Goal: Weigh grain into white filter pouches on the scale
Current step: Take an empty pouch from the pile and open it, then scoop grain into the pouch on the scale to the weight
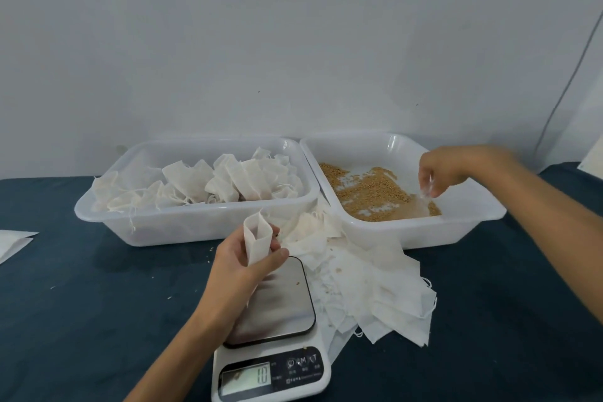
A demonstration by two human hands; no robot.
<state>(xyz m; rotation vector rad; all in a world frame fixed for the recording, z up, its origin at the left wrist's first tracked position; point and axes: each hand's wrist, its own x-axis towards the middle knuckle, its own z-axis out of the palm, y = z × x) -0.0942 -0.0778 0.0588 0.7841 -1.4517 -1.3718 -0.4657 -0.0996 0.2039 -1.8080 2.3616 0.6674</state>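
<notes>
Nearest the camera, a white digital kitchen scale with a brushed steel weighing plate sits on the dark blue cloth-covered table, its grey display showing 10. Just above the plate, the left hand pinches an open white filter pouch between thumb and fingers, mouth held upward, the pouch clear of the plate. To the right of the scale, touching its edge, lies a loose spread of flat empty white filter pouches with strings trailing, a few stray grains on them. Beyond that pile stand two translucent white plastic tubs side by side against the pale wall. The right-hand tub holds a thin layer of golden-brown grain, with bare patches of the floor showing. The right hand reaches into it with fingers curled around a small clear plastic scoop, its tip down at the grain; the hand is blurred. The left-hand tub holds a heap of filled, gathered white filter pouches. At the far left edge of the table lies a flat white sheet of paper.
</notes>
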